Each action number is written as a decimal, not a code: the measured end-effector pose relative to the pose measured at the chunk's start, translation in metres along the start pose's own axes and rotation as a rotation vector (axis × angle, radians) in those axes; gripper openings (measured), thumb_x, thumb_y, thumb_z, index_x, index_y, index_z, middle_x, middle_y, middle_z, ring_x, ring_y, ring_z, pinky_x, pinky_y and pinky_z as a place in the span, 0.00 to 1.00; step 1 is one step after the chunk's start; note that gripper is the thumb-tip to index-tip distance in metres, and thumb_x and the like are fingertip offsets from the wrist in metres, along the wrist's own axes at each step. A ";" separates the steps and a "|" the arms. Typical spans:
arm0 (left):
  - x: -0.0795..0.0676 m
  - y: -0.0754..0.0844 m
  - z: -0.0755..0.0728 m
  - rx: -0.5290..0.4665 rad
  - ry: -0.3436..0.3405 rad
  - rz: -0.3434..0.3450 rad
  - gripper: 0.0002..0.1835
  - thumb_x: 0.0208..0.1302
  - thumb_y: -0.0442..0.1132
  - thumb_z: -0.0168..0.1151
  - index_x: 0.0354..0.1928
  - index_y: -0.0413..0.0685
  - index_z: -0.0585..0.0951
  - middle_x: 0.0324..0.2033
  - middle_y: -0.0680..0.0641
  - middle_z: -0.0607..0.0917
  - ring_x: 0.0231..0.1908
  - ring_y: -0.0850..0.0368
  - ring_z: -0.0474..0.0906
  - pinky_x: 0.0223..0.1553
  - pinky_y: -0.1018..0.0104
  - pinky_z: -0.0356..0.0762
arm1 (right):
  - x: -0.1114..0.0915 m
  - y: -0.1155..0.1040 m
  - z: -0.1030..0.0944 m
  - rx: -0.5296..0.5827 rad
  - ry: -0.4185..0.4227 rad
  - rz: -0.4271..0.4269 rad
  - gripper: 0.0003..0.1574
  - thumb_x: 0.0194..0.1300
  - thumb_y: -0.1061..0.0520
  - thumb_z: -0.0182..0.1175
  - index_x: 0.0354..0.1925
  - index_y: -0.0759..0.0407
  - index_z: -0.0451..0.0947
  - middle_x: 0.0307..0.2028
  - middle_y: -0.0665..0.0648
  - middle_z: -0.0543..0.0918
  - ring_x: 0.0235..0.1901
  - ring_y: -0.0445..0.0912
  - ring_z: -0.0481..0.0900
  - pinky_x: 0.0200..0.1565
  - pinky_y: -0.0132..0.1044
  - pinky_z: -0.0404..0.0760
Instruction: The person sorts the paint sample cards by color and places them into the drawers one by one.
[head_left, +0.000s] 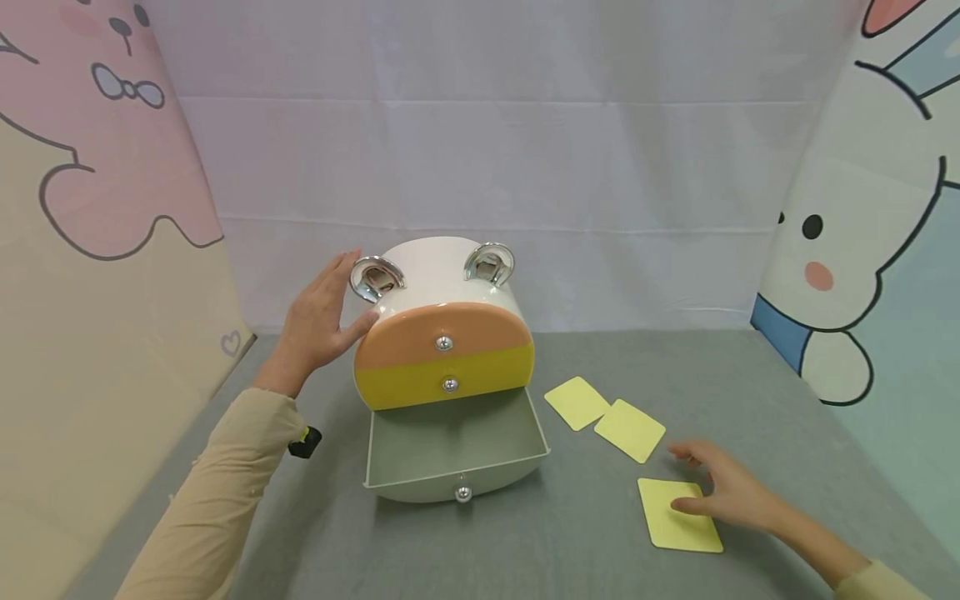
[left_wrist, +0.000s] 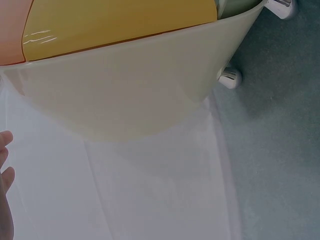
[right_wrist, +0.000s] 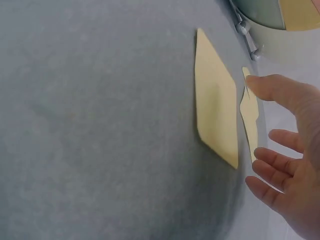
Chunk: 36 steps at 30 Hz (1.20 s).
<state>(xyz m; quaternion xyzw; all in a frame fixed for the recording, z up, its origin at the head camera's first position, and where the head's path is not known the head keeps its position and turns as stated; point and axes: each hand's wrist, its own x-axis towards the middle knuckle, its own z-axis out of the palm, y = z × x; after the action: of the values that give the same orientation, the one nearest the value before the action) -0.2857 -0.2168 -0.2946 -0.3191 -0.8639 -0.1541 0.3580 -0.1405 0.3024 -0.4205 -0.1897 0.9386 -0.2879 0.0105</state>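
Note:
A small rounded storage box (head_left: 431, 271) has a white top, two silver ear-like handles and stacked drawers. Its orange drawer (head_left: 405, 335) and yellow drawer (head_left: 483, 367) are closed, while the grey-green bottom drawer (head_left: 412, 492) is pulled out with nothing inside. Against the box's upper left side, beside the ear, my left hand (head_left: 315, 325) rests with fingers extended. My right hand (head_left: 731, 492) hovers low over a yellow square card (head_left: 667, 529), fingers spread and relaxed, thumb overlapping the card. In the right wrist view nothing sits between that hand's fingers.
Two more yellow cards, a farther one (head_left: 576, 403) and a nearer one (head_left: 636, 429), lie on the grey tabletop (head_left: 570, 533) right of the box. A white cloth backdrop (head_left: 637, 183) hangs behind, with cartoon-printed panels at both sides.

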 end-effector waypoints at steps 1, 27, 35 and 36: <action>0.000 0.000 0.000 0.001 0.001 0.001 0.46 0.59 0.71 0.35 0.69 0.44 0.52 0.64 0.40 0.63 0.65 0.46 0.56 0.59 0.46 0.60 | -0.001 0.002 0.000 -0.029 -0.011 -0.012 0.40 0.45 0.45 0.70 0.50 0.67 0.71 0.44 0.58 0.75 0.41 0.52 0.73 0.35 0.42 0.75; 0.001 0.003 -0.001 -0.003 0.015 0.013 0.46 0.59 0.71 0.36 0.69 0.42 0.53 0.64 0.39 0.63 0.64 0.45 0.57 0.59 0.46 0.61 | -0.001 0.016 -0.001 0.051 -0.216 -0.019 0.27 0.42 0.47 0.72 0.36 0.60 0.71 0.33 0.50 0.72 0.31 0.35 0.67 0.31 0.31 0.71; 0.001 0.003 -0.001 -0.003 0.008 0.006 0.46 0.59 0.71 0.35 0.69 0.42 0.53 0.64 0.40 0.63 0.64 0.45 0.57 0.59 0.46 0.60 | 0.003 0.021 -0.012 0.284 -0.325 -0.066 0.14 0.51 0.66 0.62 0.37 0.66 0.71 0.31 0.51 0.72 0.29 0.35 0.66 0.26 0.32 0.67; 0.001 0.003 -0.002 -0.003 0.008 0.006 0.46 0.59 0.71 0.35 0.69 0.42 0.53 0.64 0.40 0.63 0.64 0.45 0.57 0.59 0.46 0.60 | 0.003 0.020 -0.014 0.305 -0.343 -0.046 0.13 0.52 0.68 0.60 0.38 0.67 0.71 0.31 0.52 0.72 0.29 0.36 0.66 0.26 0.31 0.68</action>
<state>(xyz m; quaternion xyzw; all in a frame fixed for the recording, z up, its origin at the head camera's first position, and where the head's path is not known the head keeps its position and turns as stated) -0.2833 -0.2148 -0.2927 -0.3213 -0.8613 -0.1555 0.3614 -0.1521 0.3237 -0.4193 -0.2536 0.8640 -0.3904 0.1917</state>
